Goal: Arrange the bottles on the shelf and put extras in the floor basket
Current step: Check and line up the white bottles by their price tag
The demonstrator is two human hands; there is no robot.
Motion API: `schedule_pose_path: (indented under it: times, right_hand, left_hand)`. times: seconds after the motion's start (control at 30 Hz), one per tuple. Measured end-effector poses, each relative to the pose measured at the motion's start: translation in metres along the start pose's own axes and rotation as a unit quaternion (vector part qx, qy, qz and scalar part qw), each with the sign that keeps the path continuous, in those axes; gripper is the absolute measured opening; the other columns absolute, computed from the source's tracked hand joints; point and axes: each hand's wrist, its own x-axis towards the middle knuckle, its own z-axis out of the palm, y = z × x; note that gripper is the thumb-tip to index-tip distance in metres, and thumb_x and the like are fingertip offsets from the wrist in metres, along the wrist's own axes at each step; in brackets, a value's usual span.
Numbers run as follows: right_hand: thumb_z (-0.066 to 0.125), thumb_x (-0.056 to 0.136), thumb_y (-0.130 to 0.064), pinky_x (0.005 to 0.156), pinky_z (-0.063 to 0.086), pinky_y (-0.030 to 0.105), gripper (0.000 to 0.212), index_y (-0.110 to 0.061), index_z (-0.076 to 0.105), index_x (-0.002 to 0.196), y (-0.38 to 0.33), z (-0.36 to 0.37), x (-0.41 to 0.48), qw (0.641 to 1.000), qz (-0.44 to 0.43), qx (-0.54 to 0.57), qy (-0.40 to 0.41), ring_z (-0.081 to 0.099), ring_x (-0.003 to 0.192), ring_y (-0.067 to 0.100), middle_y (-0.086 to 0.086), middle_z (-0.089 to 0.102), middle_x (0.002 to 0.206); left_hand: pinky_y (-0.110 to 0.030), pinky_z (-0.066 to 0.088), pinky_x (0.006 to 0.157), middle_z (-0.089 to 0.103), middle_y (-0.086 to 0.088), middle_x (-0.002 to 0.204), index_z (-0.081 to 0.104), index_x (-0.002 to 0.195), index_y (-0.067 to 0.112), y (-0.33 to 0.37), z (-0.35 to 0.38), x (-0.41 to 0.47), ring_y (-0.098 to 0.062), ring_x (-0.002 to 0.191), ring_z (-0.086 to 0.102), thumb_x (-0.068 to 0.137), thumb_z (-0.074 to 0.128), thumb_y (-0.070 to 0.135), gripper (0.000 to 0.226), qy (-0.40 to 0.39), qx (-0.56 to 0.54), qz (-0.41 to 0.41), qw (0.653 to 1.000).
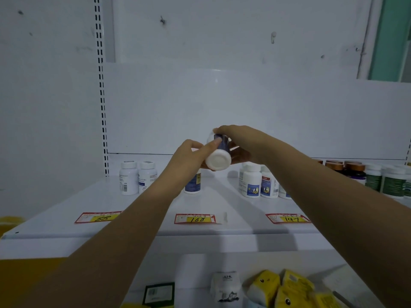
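Held bottle point(219, 155): one, white cap turned towards you, dark blue label, print unreadable. You hold it tilted above the middle of the shelf point(155, 227), clear of the surface.

Your left hand point(189, 156): thumb laid along the bottle's side, fingers curled beneath it. Your right hand point(235, 138): fingers curled over the far end. Both are clamped on this bottle.

Price tags on the shelf edge, three, red border with a yellow field, handwritten: "88" point(100, 217), "168" point(195, 218), "147" point(289, 218). Small print illegible.

Standing stock, counted:
- Plain white bottles point(128, 178), two, touching, at left; barcode visible, text too small.
- Blue-label bottle point(193, 183), one, behind your left wrist.
- White bottles with a round blue emblem point(252, 182), two plain, a third partly hidden by your right arm.
- Brown-capped dark bottles point(355, 168), at least three, at the back right.
- Green-label bottles point(393, 182), at least two, far right.

Lower shelf: yellow packs point(287, 290), several.
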Motion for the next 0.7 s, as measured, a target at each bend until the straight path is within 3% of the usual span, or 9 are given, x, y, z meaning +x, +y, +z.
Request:
schedule_pose_path:
  times: [0.07, 0.17, 0.23, 0.4, 0.53, 0.7]
  right_hand:
    - [0.06, 0.09, -0.027, 0.08, 0.058, 0.036, 0.021, -0.013, 0.056, 0.106, -0.001, -0.002, 0.002, 0.999, -0.033, 0.002, 0.0, 0.066, 0.091, 0.026, 0.009, 0.062, 0.1]
    - [0.062, 0.089, -0.022, 0.083, 0.056, 0.035, 0.034, -0.018, 0.049, 0.12, 0.0, 0.0, 0.007, 0.993, -0.098, -0.067, 0.007, 0.063, 0.095, 0.022, 0.007, 0.059, 0.106]
    - [0.063, 0.087, -0.022, 0.081, 0.055, 0.033, 0.043, -0.017, 0.046, 0.127, 0.004, 0.005, 0.014, 0.986, -0.115, -0.113, 0.045, 0.059, 0.098, 0.023, 0.008, 0.055, 0.113]
    - [0.065, 0.086, -0.024, 0.066, 0.045, 0.026, 0.041, -0.01, 0.049, 0.121, 0.016, 0.021, 0.033, 0.969, -0.136, -0.174, 0.111, 0.053, 0.094, 0.022, 0.009, 0.052, 0.113]
    - [0.066, 0.086, -0.029, 0.075, 0.043, 0.029, 0.047, -0.007, 0.047, 0.122, 0.028, 0.033, 0.05, 0.954, -0.119, -0.244, 0.127, 0.049, 0.094, 0.02, 0.007, 0.049, 0.108]
    - [0.066, 0.085, -0.03, 0.073, 0.042, 0.031, 0.045, -0.004, 0.048, 0.116, 0.049, 0.048, 0.067, 0.949, -0.067, -0.278, 0.132, 0.051, 0.092, 0.023, 0.012, 0.055, 0.113]
  left_hand:
    - [-0.03, 0.043, 0.086, 0.056, 0.0, 0.119, 0.041, 0.132, 0.019, -0.003, 0.0, -0.001, -0.019, 0.105, 0.057, 0.084, 0.06, 0.05, 0.06, -0.008, 0.027, -0.006, 1.0]
    - [-0.036, 0.041, 0.097, 0.049, -0.001, 0.139, 0.028, 0.143, 0.022, -0.013, -0.002, -0.002, -0.023, 0.122, 0.05, 0.088, 0.061, 0.04, 0.066, -0.031, 0.061, 0.012, 0.998]
    - [-0.037, 0.04, 0.099, 0.046, -0.001, 0.143, 0.027, 0.144, 0.024, -0.027, -0.007, -0.007, -0.024, 0.124, 0.048, 0.091, 0.058, 0.039, 0.063, -0.031, 0.182, 0.018, 0.983]
    - [-0.036, 0.035, 0.102, 0.051, -0.006, 0.136, 0.04, 0.139, 0.021, -0.073, -0.025, -0.028, -0.024, 0.123, 0.045, 0.098, 0.035, 0.047, 0.049, -0.058, 0.451, 0.06, 0.888]
    - [-0.043, 0.039, 0.102, 0.042, -0.012, 0.137, 0.007, 0.149, 0.022, -0.09, -0.027, -0.029, -0.032, 0.123, 0.042, 0.098, 0.04, 0.034, 0.063, -0.178, 0.612, 0.113, 0.762]
    - [-0.046, 0.044, 0.096, 0.044, -0.012, 0.132, 0.006, 0.149, 0.023, -0.096, -0.027, -0.024, -0.033, 0.119, 0.046, 0.097, 0.041, 0.026, 0.062, -0.2, 0.629, 0.135, 0.739]
